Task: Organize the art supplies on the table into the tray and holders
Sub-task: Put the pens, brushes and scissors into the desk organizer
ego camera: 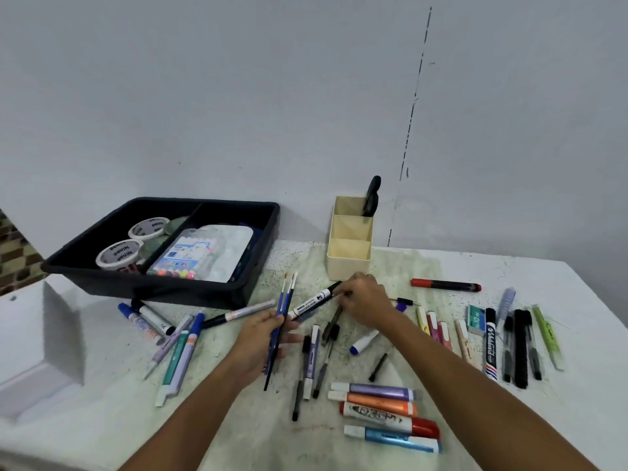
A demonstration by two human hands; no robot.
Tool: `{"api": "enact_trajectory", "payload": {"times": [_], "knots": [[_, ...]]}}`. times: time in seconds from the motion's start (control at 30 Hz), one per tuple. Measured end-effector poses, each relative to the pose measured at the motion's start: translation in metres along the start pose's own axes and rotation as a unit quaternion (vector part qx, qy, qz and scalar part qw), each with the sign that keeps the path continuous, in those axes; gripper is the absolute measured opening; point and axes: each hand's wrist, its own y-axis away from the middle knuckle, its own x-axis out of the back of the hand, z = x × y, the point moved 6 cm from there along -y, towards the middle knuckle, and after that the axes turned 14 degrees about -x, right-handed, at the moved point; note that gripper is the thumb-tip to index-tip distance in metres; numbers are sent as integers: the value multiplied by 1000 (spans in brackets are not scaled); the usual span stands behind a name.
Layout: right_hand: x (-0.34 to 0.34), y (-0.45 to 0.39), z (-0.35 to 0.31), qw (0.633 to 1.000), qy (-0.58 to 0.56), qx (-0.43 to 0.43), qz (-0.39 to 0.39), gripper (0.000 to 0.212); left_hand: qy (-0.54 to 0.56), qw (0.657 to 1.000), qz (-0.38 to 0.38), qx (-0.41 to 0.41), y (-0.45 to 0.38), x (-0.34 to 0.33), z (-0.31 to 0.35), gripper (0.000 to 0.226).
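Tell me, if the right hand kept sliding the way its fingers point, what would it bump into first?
Probably the whiteboard marker just left of the right hand, whose fingers already seem to touch its black end. Beyond it are the paintbrushes in the left hand. Depth is uncertain.

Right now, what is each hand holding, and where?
Left hand grips paintbrushes mid-handle plus the whiteboard marker's lower end; right hand pinches its black cap end.

Head view, downward (close) over table [509, 277]
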Motion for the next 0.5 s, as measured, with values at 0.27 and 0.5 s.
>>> {"api": "enact_trajectory", "payload": {"times": [0.27, 0.5], "knots": [[-19, -18, -11, 999, 42, 27, 12, 27, -7, 1000, 4, 6, -15, 7, -5, 16], [-21, -26, -13, 995, 87, 50, 4, 18, 4, 1000, 13, 4, -23, 15, -5, 19]]}}
